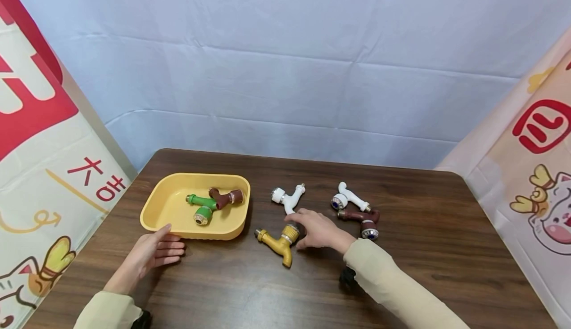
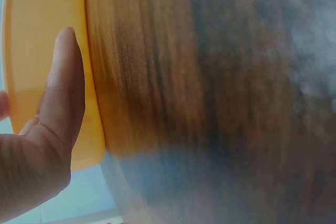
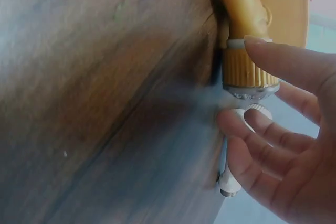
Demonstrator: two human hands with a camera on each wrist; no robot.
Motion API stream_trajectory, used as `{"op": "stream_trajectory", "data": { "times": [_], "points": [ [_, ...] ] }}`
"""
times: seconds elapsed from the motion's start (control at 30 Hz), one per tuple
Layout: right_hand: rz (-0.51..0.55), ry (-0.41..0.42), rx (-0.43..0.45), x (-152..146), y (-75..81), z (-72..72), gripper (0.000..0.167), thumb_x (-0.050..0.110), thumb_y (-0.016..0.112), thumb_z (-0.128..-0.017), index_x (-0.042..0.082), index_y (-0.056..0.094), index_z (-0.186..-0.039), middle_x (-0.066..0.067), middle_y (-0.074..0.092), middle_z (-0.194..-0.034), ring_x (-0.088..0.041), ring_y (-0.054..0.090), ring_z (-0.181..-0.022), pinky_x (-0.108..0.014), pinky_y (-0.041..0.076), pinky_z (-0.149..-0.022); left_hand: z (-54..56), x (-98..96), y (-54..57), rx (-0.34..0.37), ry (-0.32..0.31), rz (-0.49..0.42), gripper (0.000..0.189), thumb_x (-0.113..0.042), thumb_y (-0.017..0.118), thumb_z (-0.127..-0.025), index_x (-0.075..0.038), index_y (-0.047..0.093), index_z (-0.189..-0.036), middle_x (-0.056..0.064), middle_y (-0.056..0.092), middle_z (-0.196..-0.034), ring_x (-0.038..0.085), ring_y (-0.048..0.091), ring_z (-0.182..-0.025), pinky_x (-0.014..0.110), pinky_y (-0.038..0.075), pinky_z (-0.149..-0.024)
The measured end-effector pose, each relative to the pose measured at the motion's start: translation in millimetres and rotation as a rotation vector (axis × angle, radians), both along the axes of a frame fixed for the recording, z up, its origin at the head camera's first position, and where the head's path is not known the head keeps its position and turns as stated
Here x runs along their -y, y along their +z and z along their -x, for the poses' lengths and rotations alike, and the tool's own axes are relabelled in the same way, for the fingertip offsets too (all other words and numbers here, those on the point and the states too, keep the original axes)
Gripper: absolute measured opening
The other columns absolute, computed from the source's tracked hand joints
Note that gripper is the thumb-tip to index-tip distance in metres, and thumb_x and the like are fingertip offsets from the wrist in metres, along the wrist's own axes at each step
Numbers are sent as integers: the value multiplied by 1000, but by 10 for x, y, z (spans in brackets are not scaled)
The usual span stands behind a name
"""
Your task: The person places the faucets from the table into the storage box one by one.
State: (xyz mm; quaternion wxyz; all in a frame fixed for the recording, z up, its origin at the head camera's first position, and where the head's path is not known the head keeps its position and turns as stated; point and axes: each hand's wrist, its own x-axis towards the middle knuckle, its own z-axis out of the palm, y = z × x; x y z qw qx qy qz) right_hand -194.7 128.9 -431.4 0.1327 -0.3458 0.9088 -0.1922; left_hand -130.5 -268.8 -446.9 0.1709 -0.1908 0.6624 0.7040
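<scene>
My left hand (image 1: 153,254) rests at the near wall of a yellow plastic basin (image 1: 153,190), thumb at the rim and fingers straight along the outside. Inside the basin lie a green faucet (image 1: 204,209) and a dark red faucet (image 1: 226,198). Over the table, my right hand (image 1: 318,229) reaches around the ribbed knob of a yellow faucet (image 1: 278,245). Thumb and index finger are spread on either side of the knob, the other fingers loosely bent. Just beyond those fingers lies a white faucet (image 1: 290,200), its lower end partly hidden by the hand.
Right of the right hand lie a second white faucet (image 1: 350,197) and another dark red faucet (image 1: 363,220), close together. Everything stands on a dark wooden table (image 1: 250,289). A pale cloth (image 1: 285,71) hangs behind, with printed banners at both sides.
</scene>
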Motion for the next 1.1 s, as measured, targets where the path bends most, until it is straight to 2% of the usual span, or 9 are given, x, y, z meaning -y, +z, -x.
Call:
{"op": "stream_trajectory", "data": {
  "times": [0.23, 0.47, 0.7, 0.93, 1.1],
  "points": [
    [-21, 45, 29, 26, -12, 82, 58, 16, 77, -73, 11, 52, -125, -15, 49, -123, -32, 52, -104, -46, 46, -79, -3, 3, -18, 8, 5, 3, 56, -39, 40, -96, 14, 49, -109, 9, 66, -81, 21, 66, -75, 38, 54, -71],
    [-38, 51, 65, 58, -14, 119, 56, 13, 76, -74, 11, 54, -125, -14, 49, -123, -31, 51, -107, -45, 46, -82, 2, 6, -25, 5, 2, 8, 56, -38, 39, -96, 15, 48, -110, 9, 66, -81, 22, 66, -76, 38, 54, -72],
    [-52, 84, 47, 77, -50, 134, 52, 8, 75, -72, 10, 57, -121, -13, 52, -120, -31, 51, -106, -45, 45, -82, 3, 10, -27, 10, 3, 9, 56, -39, 40, -96, 14, 49, -109, 8, 66, -81, 21, 66, -76, 38, 54, -72],
    [-44, 114, -11, 100, -52, 152, 48, 4, 74, -70, 8, 59, -115, -9, 56, -108, -25, 54, -95, -38, 46, -77, -4, 18, -23, 15, 5, 5, 55, -39, 40, -96, 14, 48, -109, 9, 66, -81, 22, 66, -76, 38, 54, -72],
    [-28, 127, -9, 91, -56, 155, 46, 3, 74, -70, 6, 60, -114, -9, 56, -108, -26, 54, -97, -39, 46, -79, 2, 15, -17, 14, -1, 4, 56, -39, 40, -96, 14, 47, -110, 9, 66, -81, 22, 66, -76, 38, 54, -73]
  ]
}}
